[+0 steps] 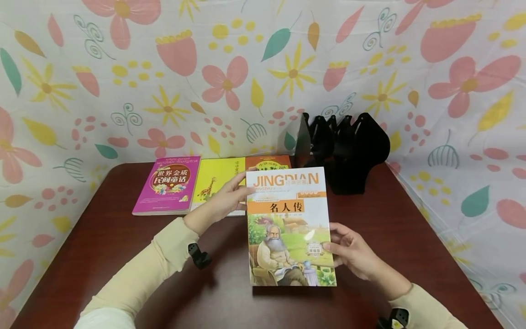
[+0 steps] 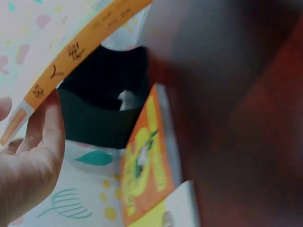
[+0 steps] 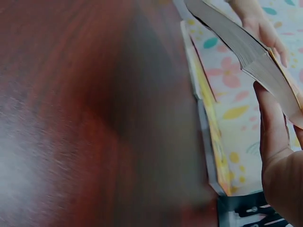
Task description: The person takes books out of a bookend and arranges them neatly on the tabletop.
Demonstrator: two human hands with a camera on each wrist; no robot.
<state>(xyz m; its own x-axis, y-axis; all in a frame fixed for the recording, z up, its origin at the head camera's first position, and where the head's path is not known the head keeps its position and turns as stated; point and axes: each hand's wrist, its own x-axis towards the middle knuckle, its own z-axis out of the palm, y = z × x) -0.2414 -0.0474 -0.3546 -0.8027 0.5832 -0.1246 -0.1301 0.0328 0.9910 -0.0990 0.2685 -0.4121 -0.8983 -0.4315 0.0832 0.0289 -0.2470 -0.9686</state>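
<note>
A paperback book (image 1: 291, 228) with a bearded old man on its cover is held up above the table, cover facing me. My left hand (image 1: 223, 198) grips its upper left edge, thumb on the front; the orange and white spine (image 2: 56, 72) shows in the left wrist view. Around the lower right edge, my right hand (image 1: 354, 250) pinches it with the thumb on the cover and fingers behind. In the right wrist view the page edges (image 3: 246, 52) look slightly bowed apart. Behind it lie a purple book (image 1: 166, 187), a yellow book (image 1: 213, 180) and an orange book (image 1: 267, 161), partly hidden.
A black bookend-like holder (image 1: 361, 151) with several upright dividers stands at the back right. The dark brown table (image 1: 394, 214) meets a floral cloth (image 1: 246, 68) at the back and sides.
</note>
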